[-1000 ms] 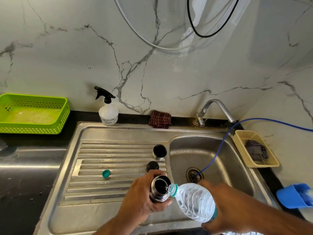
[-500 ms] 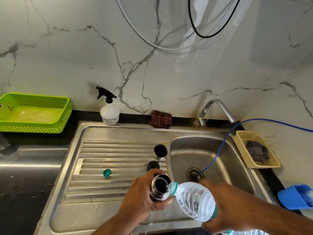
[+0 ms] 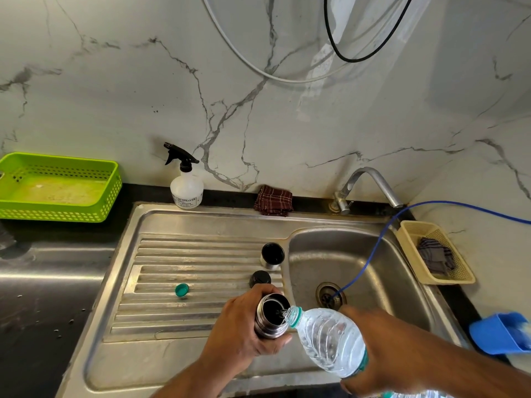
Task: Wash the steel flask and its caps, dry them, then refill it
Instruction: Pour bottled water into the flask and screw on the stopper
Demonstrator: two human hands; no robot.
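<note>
Holding the flask [image 3: 271,317] is your left hand [image 3: 238,326], low in the middle of the frame, over the near edge of the drainboard [image 3: 186,262] and just left of the sink basin [image 3: 359,254]. Your fingers [image 3: 265,289] wrap its steel body, and its mouth is uncapped. (first voice)

Your right hand [image 3: 382,346], at lower right, grips a clear plastic bottle [image 3: 324,337] round its fat end, curled tight on it. (second voice)

What matters is the line between the two. Your flask stands close to upright, with its mouth facing up at you. Your bottle lies tipped, its long axis running from lower right towards upper left, so its open neck meets the right side of the flask's rim. (first voice)

Refilling is the step, I'd judge, with washing and drying done. You can't read how full the flask is, because its inside is dark. (second voice)

If that neck drifts right of the rim, I'd expect water to run down the steel onto your thumb. (first voice)

Capping would follow. The black stopper [image 3: 260,278] lies just above your left hand in the frame. The steel cup cap [image 3: 272,255] stands just beyond it, by the basin's edge. Your left hand is nearer both, but it is occupied. (second voice)
</note>
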